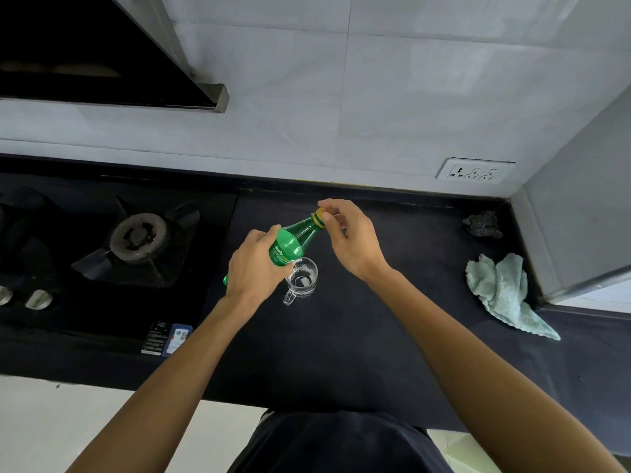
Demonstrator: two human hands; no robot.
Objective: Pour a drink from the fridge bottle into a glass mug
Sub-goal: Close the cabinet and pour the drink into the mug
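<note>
While held above a dark desk (392,336) in a kitchen, green plastic bottle (290,245) tilted, long axis running from lower left to upper right, neck end raised and pointing away toward the tiled wall. Left hand (257,271) wrapped closed around the labelled body of the bottle. Right hand (348,233) at the neck end, thumb and fingertips pinched on the yellow cap (320,215), remaining fingers curled loosely. Cap on the bottle, so nothing poured yet; step in hand judged to be unscrewing. Glass mug (302,279) upright on the desk, empty as far as can be told, just below and beside the left hand, handle turned toward the viewer. Bottle mouth lying beyond the mug, up and to the right of it, so pouring likely needs the neck swung back over the rim and tipped down. Gas hob (136,240) to the left, pale cloth (502,288) well apart on the right.
</note>
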